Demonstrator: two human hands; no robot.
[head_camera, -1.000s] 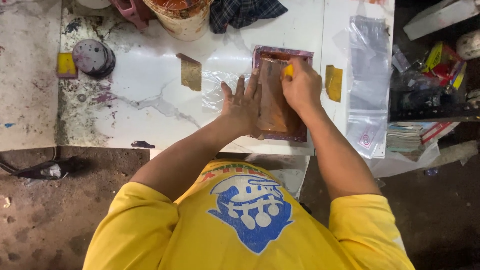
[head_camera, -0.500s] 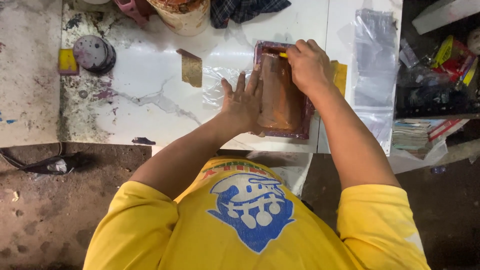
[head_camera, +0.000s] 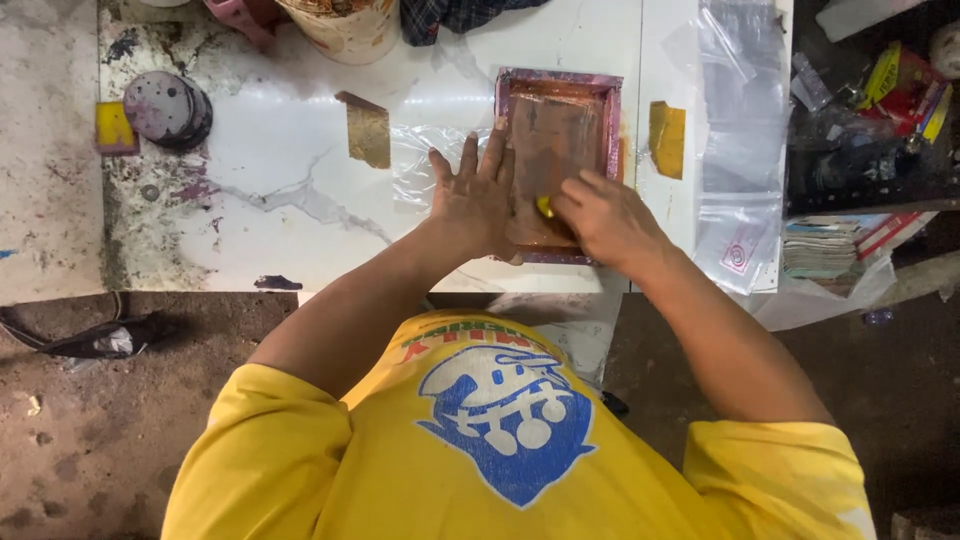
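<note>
Frame (head_camera: 556, 165) on counter (head_camera: 300, 150): left hand (head_camera: 478, 195), spread flat, steadies it; right hand (head_camera: 600, 215) grips yellow squeegee (head_camera: 545, 207) at near edge, stroke apparently almost complete.

Bare tabletop (head_camera: 300, 150) left of frame (head_camera: 610, 110)

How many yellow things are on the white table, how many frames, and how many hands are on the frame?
Yellow things: 3 (square pad, flat piece, small tool in the right hand)
Frames: 1 (pink-edged frame)
Hands on it: 2 (left hand flat, right hand gripping)
Total: 6
</note>
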